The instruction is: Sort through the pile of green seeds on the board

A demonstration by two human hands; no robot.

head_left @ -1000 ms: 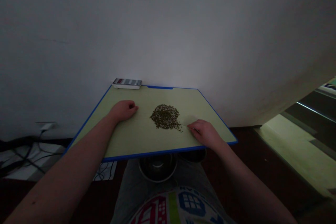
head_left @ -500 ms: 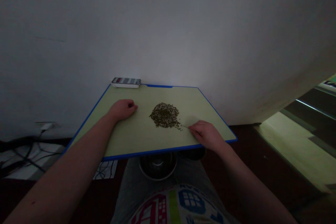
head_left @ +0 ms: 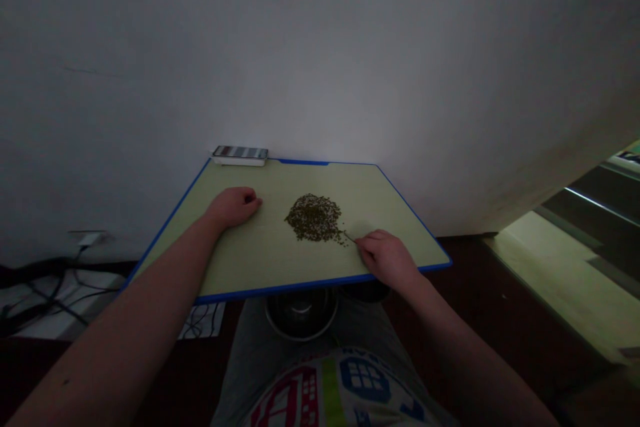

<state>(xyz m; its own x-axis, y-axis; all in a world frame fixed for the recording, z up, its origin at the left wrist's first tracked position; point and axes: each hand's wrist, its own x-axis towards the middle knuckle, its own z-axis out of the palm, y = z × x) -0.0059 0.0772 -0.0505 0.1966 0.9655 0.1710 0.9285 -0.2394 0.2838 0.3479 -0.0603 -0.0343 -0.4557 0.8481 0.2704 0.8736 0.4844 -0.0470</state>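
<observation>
A loose pile of small greenish-brown beans or seeds (head_left: 314, 217) lies on a pale board with a blue rim (head_left: 280, 288). My right hand (head_left: 385, 255) pinches a thin stick (head_left: 349, 236), its tip at the scattered grains on the pile's right edge. The stick's exact kind is too small to make out. To the left of the pile, apart from it, my left hand (head_left: 235, 206) rests on the board with curled fingers. Whether anything is inside that curl is hidden.
A phone (head_left: 241, 152) lies on a white box at the board's back left corner, by the wall. Below the front edge, a metal bowl (head_left: 301, 320) sits in my lap, with a second dark container (head_left: 365, 291) beside it. Cables (head_left: 50, 297) run at the left.
My right hand has shifted slightly left, and the stick's tip now reaches the grains at the pile's right edge. A few grains there have moved. My left hand stays in place.
</observation>
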